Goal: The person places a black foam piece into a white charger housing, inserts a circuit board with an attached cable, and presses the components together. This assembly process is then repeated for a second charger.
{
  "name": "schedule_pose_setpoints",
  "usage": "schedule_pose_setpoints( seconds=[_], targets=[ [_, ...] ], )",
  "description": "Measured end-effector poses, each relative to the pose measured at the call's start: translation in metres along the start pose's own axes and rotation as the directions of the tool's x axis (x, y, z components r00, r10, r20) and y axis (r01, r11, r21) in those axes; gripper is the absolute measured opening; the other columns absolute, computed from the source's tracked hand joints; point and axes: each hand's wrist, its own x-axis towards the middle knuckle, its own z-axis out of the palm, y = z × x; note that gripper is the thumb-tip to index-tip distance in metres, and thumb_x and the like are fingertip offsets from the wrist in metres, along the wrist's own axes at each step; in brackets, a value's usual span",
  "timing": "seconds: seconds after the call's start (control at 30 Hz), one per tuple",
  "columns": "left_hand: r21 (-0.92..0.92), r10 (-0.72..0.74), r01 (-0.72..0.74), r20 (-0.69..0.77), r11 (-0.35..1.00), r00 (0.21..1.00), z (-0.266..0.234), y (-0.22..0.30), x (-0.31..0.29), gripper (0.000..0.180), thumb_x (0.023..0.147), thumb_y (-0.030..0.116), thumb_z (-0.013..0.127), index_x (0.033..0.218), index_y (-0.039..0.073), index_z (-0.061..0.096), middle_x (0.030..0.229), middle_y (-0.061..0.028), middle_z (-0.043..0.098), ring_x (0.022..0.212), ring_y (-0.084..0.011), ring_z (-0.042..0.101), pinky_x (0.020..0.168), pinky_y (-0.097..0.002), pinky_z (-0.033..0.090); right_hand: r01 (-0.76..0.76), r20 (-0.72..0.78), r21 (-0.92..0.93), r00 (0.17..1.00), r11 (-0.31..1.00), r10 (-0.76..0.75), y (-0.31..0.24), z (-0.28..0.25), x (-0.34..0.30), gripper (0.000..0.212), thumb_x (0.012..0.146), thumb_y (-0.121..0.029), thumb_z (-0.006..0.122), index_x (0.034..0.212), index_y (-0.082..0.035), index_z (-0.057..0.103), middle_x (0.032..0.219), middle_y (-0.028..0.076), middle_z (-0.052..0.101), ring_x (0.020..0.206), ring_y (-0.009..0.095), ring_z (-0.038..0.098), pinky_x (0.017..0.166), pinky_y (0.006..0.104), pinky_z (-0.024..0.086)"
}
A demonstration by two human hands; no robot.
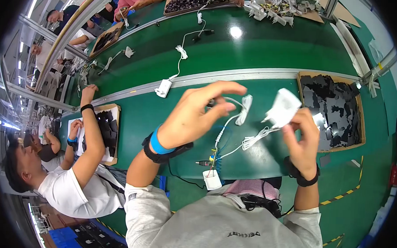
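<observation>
My right hand [303, 139] grips a white power adapter [284, 108] between thumb and fingers, above the green bench. From around the adapter, a tied white cord [255, 139] runs toward a small cluster of coloured wires and connectors [213, 156] near the bench's front edge. My left hand [192, 110] hovers over the bench with thumb and index finger apart. A small dark bit shows behind those fingers; I cannot make out what it is. Beside them is another tied white cord bundle [244, 111]. A small white box [212, 180] with wires stands below the cluster.
A tray of black sheet pieces [332, 113] lies at right, another tray [112, 135] at left by a seated co-worker [78, 181]. A metal rail [236, 75] crosses the bench. Beyond it are a white adapter [163, 88], corded parts and heaped white adapters [274, 10].
</observation>
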Motion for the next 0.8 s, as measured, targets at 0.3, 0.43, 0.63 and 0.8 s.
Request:
schedule_pose_setpoints(
  seconds=[0.3, 0.43, 0.63, 0.8],
  targets=[
    [0.700, -0.225, 0.212, -0.075, 0.682, 0.971, -0.022, -0.037, -0.025, 0.039, 0.089, 0.018, 0.064, 0.126, 0.010, 0.058, 0.110, -0.0120, 0.068, 0.088, -0.0339, 0.065, 0.077, -0.0401, 0.051, 0.149, -0.513, -0.129, 0.836, 0.980, -0.194, -0.013, -0.006, 0.003, 0.029, 0.074, 0.004, 0.067, 0.102, -0.002, 0.064, 0.096, 0.010, 0.058, 0.082, 0.022, 0.057, 0.069, 0.0322, 0.047],
    [0.634, -0.066, 0.041, 0.017, 0.772, 0.998, -0.008, -0.028, -0.027, 0.040, 0.090, 0.015, 0.062, 0.128, 0.007, 0.056, 0.114, -0.0127, 0.067, 0.095, -0.0264, 0.066, 0.082, -0.0369, 0.051, 0.318, -0.170, -0.543, 0.865, 0.777, -0.472, -0.021, 0.011, 0.009, 0.030, 0.068, 0.006, 0.069, 0.097, -0.003, 0.067, 0.095, 0.008, 0.059, 0.086, 0.026, 0.056, 0.072, 0.0373, 0.046],
    [-0.239, -0.317, 0.383, 0.272, 0.892, 0.909, 0.024, 0.001, -0.014, 0.044, 0.092, 0.007, 0.057, 0.135, 0.001, 0.048, 0.114, -0.0105, 0.065, 0.098, -0.0180, 0.064, 0.084, -0.0314, 0.051, 0.423, -0.052, -0.534, 0.848, 0.732, -0.527, -0.024, 0.035, 0.013, 0.036, 0.062, 0.003, 0.073, 0.097, -0.005, 0.070, 0.099, 0.007, 0.059, 0.089, 0.027, 0.055, 0.075, 0.0410, 0.048],
    [-0.099, -0.156, 0.173, 0.164, 0.980, 0.974, 0.027, -0.012, -0.013, 0.045, 0.095, 0.004, 0.054, 0.138, 0.003, 0.045, 0.113, -0.0094, 0.064, 0.098, -0.0155, 0.063, 0.085, -0.0299, 0.051, 0.228, -0.175, -0.254, 0.945, 0.940, -0.276, -0.028, 0.034, 0.018, 0.043, 0.062, 0.000, 0.075, 0.104, -0.005, 0.068, 0.104, 0.009, 0.060, 0.096, 0.029, 0.056, 0.082, 0.0416, 0.048]
  ],
)
